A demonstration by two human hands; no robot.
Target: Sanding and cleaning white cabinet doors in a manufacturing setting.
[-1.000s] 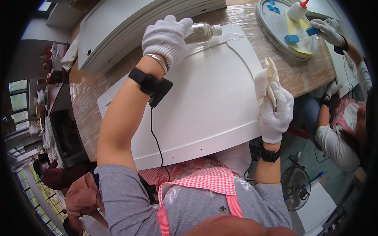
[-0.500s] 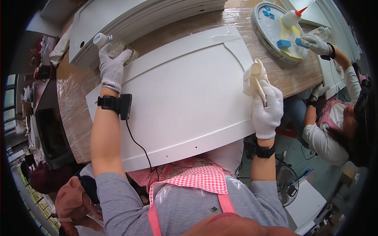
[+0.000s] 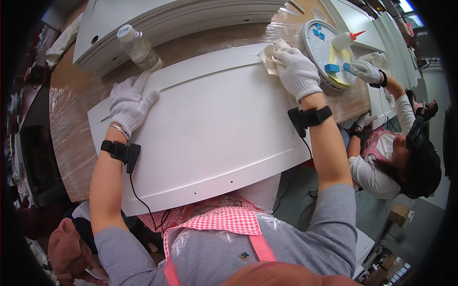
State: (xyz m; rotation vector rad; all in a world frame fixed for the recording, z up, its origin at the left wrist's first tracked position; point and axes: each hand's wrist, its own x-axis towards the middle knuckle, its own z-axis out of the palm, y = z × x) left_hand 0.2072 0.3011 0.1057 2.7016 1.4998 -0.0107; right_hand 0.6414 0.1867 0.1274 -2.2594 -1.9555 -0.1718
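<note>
A white panel (image 3: pixel 205 128) with a raised frame lies in front of me. On its far left edge rests my left hand (image 3: pixel 130 102), gloved in white, fingers spread and holding nothing. Just beyond those fingertips is a clear plastic bottle (image 3: pixel 143 53) with a white cap, apart from the hand. My right hand (image 3: pixel 299 71), gloved too, grips a cream cloth (image 3: pixel 270 60) against the panel's far right corner. The fingertips are partly hidden in the cloth's folds.
Stacked white panels (image 3: pixel 191 24) stand along the far side. At the right, a round lid (image 3: pixel 305 43) carries blue sponge pieces (image 3: pixel 332 68) and a white squeeze bottle (image 3: pixel 341 42) with a red tip. A co-worker's gloved hand (image 3: pixel 365 71) holds a blue sponge there.
My left hand has drawn back from the clear bottle onto the panel's edge. My right hand has carried the cloth from the panel's right side to its far right corner.
</note>
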